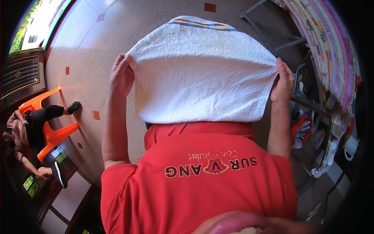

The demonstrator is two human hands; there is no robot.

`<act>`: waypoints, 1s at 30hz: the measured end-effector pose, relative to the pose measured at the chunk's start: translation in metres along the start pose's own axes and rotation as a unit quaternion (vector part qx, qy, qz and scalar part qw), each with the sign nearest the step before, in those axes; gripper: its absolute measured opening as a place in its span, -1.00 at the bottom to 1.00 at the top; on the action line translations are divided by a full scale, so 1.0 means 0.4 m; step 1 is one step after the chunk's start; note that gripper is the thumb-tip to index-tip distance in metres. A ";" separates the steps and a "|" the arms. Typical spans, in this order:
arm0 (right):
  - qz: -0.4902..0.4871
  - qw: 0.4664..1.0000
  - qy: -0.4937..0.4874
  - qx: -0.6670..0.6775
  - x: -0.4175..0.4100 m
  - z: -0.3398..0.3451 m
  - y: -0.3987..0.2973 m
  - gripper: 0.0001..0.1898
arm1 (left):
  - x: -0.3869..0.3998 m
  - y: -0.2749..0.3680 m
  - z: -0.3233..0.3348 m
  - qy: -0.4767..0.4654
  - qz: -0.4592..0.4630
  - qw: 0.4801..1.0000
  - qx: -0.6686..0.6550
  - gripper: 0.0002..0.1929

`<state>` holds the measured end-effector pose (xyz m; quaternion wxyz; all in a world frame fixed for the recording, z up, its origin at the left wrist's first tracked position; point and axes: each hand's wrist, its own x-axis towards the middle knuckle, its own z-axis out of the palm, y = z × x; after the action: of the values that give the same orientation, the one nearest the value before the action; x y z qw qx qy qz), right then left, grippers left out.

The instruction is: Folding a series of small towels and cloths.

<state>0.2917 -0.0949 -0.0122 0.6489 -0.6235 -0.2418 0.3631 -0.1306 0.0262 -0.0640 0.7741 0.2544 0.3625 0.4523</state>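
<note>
A white terry towel [201, 84] is spread out in front of my red shirt, with a striped band in blue, yellow and dark red near its far edge. At the towel's left side my left hand [122, 74] pinches the edge between thumb and fingers. My right hand [282, 79] grips the opposite edge in the same way. Between the two hands the cloth is stretched, with a crease running across it, and its near edge lies against or just above the shirt's lower part. Some fingers of the right hand are hidden behind the towel.
Left, a person sits on an orange plastic chair [60, 137] on the tiled floor [87, 73]. Several colourful towels [330, 49] hang at the upper right beside a grey metal frame [257, 29]. Below them are a red basket [302, 131] with various items and a white mug [351, 147].
</note>
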 end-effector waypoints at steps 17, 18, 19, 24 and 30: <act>0.319 0.929 -0.129 0.133 0.050 -0.010 0.029 -0.60 | 0.021 -0.016 0.072 -0.041 -0.091 0.986 0.130 -0.50; 0.329 0.926 -0.133 0.131 0.054 -0.017 0.035 -0.61 | 0.023 -0.013 0.084 -0.042 -0.090 0.987 0.130 -0.50; 0.339 0.922 -0.137 0.128 0.058 -0.022 0.040 -0.62 | 0.026 -0.008 0.101 -0.054 -0.099 0.984 0.136 -0.50; 0.344 0.914 -0.173 0.132 0.094 -0.009 0.032 -0.67 | 0.067 0.016 0.125 -0.093 -0.134 0.978 0.131 -0.52; 0.396 0.875 -0.248 0.123 0.101 0.047 0.008 -0.69 | 0.094 0.037 0.124 -0.103 -0.195 0.962 0.163 -0.58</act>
<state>0.3019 -0.0521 -0.0189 0.4407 -0.4714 -0.0808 0.7596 -0.0865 0.0629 -0.0357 0.8285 0.3471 0.3921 0.1985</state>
